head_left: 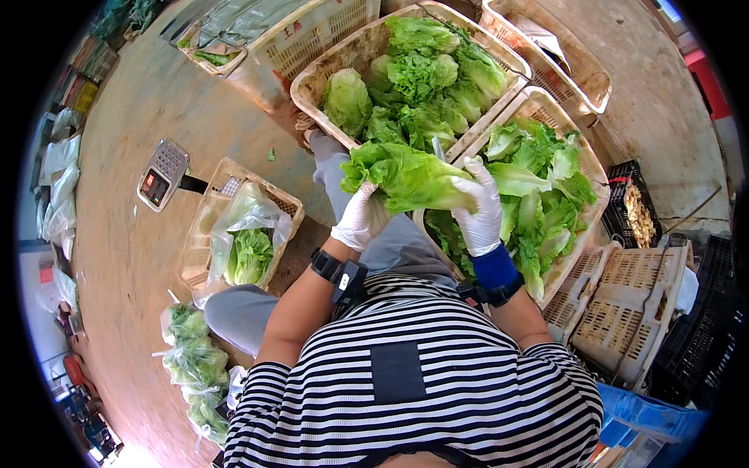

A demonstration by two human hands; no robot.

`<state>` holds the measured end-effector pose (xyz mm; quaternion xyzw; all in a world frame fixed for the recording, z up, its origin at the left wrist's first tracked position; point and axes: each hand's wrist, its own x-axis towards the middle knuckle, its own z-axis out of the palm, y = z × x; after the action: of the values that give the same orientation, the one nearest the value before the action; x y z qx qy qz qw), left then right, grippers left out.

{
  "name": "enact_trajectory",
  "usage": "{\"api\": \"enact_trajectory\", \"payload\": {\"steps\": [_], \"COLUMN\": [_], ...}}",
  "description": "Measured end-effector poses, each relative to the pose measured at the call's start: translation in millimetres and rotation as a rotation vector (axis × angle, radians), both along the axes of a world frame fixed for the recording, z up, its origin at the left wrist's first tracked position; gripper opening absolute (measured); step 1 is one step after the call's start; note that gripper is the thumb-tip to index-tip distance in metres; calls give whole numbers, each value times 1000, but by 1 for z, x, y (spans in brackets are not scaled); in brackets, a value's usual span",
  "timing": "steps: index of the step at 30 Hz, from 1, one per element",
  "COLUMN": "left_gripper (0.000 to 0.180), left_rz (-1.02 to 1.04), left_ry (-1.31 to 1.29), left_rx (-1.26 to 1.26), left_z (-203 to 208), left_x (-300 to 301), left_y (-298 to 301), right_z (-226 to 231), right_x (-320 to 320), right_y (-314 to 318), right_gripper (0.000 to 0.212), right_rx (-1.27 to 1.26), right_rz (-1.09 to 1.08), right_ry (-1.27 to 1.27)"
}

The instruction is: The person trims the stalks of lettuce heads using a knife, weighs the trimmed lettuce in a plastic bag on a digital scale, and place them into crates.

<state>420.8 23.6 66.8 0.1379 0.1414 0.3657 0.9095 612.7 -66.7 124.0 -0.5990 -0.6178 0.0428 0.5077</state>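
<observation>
A green lettuce head [409,178] is held sideways in front of my body, over my lap. My left hand [363,218], in a white glove, grips its left end. On its right end my right hand [479,207], also gloved, has the fingers closed around the lettuce. A narrow grey tip like a knife blade [438,148] sticks up behind the lettuce; whether my right hand holds it, I cannot tell. Beyond my hands, a crate [308,86] holds several lettuce heads. Loose lettuce leaves [538,183] fill another crate [599,199] beside my right hand.
On the left, a basket [295,214] holds a lettuce in a clear plastic bag [234,218]; a scale display [164,173] stands beside it. Bagged lettuces [195,363] lie near my left leg. Stacked crates [624,304] and a black crate [624,191] are at the right.
</observation>
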Motion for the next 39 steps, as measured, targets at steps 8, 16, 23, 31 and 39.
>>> {"api": "enact_trajectory", "payload": {"steps": [8,16,23,31,39], "left_gripper": [76,75,67,75,62], "left_rz": [10,39,-38,-145,12], "left_ry": [-32,-210,-97,-132,-57], "left_rx": [-91,84,141,128,66], "left_z": [10,20,15,25,31], "left_x": [2,-10,-25,-29,-17], "left_y": [-5,3,18,8,7], "right_z": [10,-9,13,20,2], "right_x": [39,82,16,-1,-5], "right_y": [-22,-45,-16,-8,-11], "right_gripper": [21,76,53,45,40], "right_rx": [180,-387,-521,-195,-249], "right_rz": [58,-547,245,234,426], "right_ry": [1293,1067,1197,895,832]}}
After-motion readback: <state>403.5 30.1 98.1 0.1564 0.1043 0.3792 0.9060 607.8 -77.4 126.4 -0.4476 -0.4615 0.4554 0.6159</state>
